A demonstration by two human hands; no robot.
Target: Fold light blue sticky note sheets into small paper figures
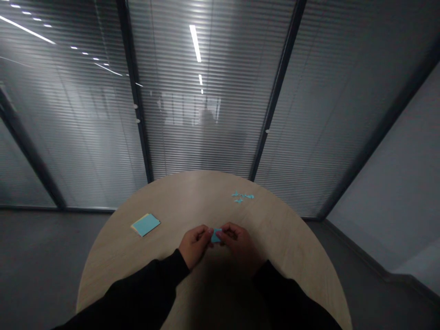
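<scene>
Between my two hands is a small piece of blue paper [216, 236], partly covered by the fingers. My left hand [195, 244] pinches its left side with thumb and fingers. The right side is gripped the same way by my right hand [239, 243]. Whether the paper is folded I cannot tell. Farther off, to the right, a loose group of small blue paper pieces [249, 196] lies on the table; their exact shapes are too small to make out. A stack of paper sheets [146, 224], blue on top with a yellowish edge beneath, rests to the left of my hands.
The round wooden table [192, 192] has its curved far edge close to a glass partition with blinds [206, 151]. A pale wall [395, 197] rises on the right. Grey floor [51, 256] surrounds the table.
</scene>
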